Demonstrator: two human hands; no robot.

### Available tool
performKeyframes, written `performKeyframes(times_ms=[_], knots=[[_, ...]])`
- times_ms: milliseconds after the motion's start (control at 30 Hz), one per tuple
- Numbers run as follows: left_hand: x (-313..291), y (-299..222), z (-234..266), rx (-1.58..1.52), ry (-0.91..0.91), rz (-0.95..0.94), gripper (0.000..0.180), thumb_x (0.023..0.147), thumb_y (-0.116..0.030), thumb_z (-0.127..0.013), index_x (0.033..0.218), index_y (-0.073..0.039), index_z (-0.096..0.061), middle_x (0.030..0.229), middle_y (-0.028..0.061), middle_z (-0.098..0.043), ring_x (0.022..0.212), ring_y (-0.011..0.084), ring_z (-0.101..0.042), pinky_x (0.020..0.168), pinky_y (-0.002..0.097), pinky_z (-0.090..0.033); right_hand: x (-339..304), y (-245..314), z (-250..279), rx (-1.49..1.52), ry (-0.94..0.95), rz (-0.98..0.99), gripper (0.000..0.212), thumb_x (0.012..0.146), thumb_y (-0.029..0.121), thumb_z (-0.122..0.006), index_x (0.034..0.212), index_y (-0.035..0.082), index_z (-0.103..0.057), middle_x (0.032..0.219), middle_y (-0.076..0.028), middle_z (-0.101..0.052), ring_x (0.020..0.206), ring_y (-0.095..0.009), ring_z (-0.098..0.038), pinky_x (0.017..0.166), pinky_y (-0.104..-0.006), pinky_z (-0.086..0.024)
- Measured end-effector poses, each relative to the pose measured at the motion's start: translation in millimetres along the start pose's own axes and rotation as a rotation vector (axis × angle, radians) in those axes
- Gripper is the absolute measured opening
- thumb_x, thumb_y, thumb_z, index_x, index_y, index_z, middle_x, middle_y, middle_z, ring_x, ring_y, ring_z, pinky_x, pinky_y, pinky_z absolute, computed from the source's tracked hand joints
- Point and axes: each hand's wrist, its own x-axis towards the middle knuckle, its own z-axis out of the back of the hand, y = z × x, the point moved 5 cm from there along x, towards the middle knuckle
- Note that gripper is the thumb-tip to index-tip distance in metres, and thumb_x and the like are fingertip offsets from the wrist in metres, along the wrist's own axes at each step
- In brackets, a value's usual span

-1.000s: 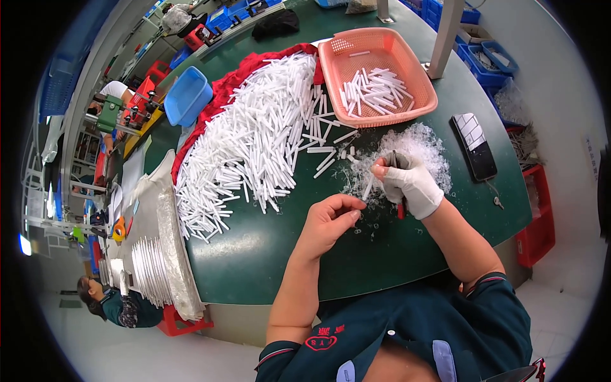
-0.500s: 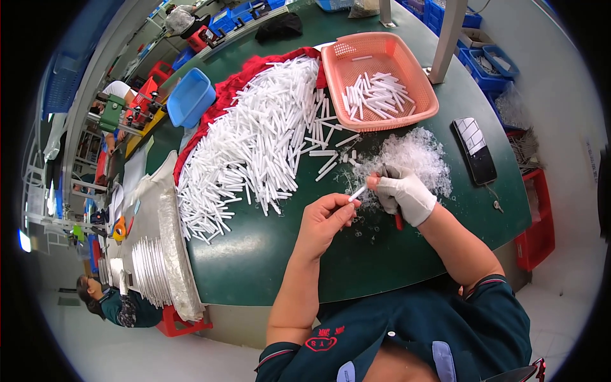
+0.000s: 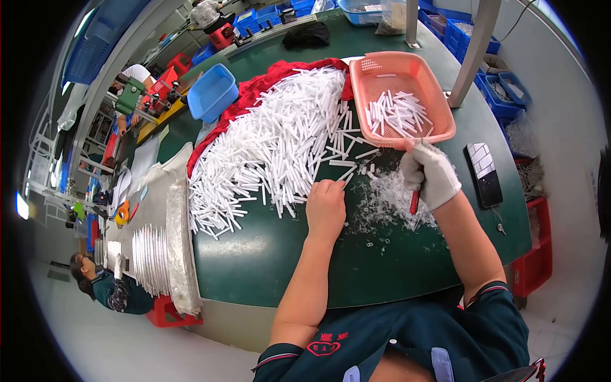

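Note:
My left hand (image 3: 326, 207) rests at the right edge of a large heap of short white tubes (image 3: 280, 140), fingers bent together and tips mostly hidden. A loose white tube (image 3: 348, 173) lies right at those fingertips; whether they grip it is unclear. In a white glove with bare fingertips, my right hand (image 3: 434, 175) is closed around a red-handled tool (image 3: 415, 202) whose working end is hidden. Its fingertips reach the near rim of the orange plastic basket (image 3: 441, 130), which holds more white tubes (image 3: 398, 113). Below that hand spreads a pile of clear plastic scraps (image 3: 391, 197).
Beneath the heap is a red cloth (image 3: 245, 95), with a blue tray (image 3: 212, 93) beside it. A phone (image 3: 485, 175) lies at right, near a metal post (image 3: 474, 51). White rods (image 3: 149, 261) are stacked at left, where another person (image 3: 114, 286) sits.
My hands have separated. The right one moved up to the basket with the tool; the left went to the loose tubes beside the heap. The tube held between them is gone from there.

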Motion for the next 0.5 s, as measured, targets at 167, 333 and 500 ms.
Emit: performKeyframes(times_ms=[167,333,500], knots=[[-10,-17,1,0.249,0.278,0.081,0.022,0.077,0.001,-0.059,0.098,-0.003,-0.061,0.091,0.0124,-0.059,0.088,0.0319,-0.058,0.074,0.042,-0.049,-20,-41,-2,-0.186,0.053,-0.196,0.019,0.086,0.02,-0.068,0.093,0.006,-0.058,0.057,0.004,-0.042,0.041,-0.006,-0.034,0.039,-0.0229,-0.028],[-14,-25,4,0.293,0.316,0.074,0.018,0.074,0.0,-0.059,0.092,-0.003,-0.056,0.085,0.0132,-0.058,0.081,0.0314,-0.06,0.071,0.0396,-0.051,-28,-56,2,-0.799,0.146,-0.019,0.03,0.09,0.027,-0.063,0.103,0.001,-0.055,0.081,-0.006,-0.059,0.074,-0.016,-0.054,0.071,-0.0274,-0.045],[-11,-25,13,-0.059,0.268,0.18,0.02,0.077,0.002,-0.059,0.097,0.0,-0.059,0.083,0.0094,-0.062,0.072,0.0209,-0.061,0.067,0.0313,-0.05,-33,-54,-1,-0.874,0.099,0.137,0.027,0.095,0.025,-0.056,0.102,-0.001,-0.054,0.081,-0.016,-0.06,0.074,-0.021,-0.056,0.072,-0.0337,-0.047]])
